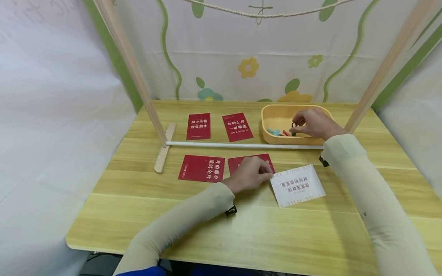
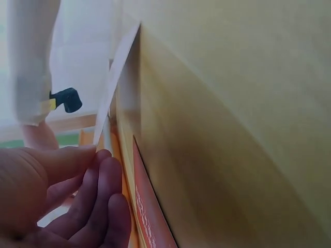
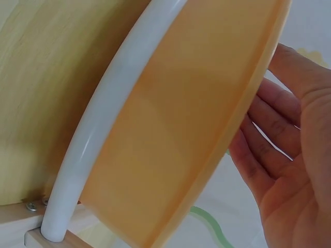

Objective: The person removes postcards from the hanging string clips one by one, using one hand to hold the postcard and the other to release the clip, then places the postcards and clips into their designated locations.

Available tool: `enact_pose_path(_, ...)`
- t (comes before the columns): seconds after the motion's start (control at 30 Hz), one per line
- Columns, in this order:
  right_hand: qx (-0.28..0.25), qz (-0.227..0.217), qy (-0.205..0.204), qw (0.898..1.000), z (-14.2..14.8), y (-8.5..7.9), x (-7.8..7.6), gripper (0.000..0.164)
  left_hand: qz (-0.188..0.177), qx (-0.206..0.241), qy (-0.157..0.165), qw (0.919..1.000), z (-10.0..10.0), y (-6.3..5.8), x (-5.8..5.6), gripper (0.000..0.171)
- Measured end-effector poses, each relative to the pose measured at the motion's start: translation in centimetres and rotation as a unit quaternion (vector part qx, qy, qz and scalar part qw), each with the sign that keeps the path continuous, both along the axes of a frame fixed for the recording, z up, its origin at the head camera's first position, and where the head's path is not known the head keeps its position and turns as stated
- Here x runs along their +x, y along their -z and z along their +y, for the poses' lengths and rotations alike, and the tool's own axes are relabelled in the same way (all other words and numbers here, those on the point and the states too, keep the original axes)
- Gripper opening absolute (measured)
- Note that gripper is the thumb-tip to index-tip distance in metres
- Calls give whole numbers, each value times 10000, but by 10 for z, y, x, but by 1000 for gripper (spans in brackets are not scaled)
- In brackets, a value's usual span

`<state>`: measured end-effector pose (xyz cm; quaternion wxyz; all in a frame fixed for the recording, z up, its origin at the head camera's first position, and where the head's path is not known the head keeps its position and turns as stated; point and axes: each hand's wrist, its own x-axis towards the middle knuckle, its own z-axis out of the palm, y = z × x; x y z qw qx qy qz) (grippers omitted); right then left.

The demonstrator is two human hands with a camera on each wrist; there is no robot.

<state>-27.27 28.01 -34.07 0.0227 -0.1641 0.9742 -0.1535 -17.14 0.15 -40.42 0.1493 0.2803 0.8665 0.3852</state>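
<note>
My left hand pinches one corner of a white printed card between thumb and fingers. In the left wrist view the card slants up off the table, seen nearly edge-on. A red card lies partly hidden beneath that hand. Over the yellow plastic basket, my right hand pinches a small dark clip. Light blue pieces and a red piece lie in the basket, which hides the right fingertips in the right wrist view.
More red cards lie around: one nearer me and two behind the bar, left and right. A white bar crosses low between wooden posts. A rope hangs above.
</note>
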Motion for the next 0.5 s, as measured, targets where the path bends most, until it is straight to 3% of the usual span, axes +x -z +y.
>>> enact_pose_path(0.17,-18,-35,43,10000,0,2,-1,33,362,-154,129,9991,3,0,2,11)
enact_pose_path(0.5,5,-104,177,9998,2,2,1,33,476,-155,303,9983,-3,3,4,12)
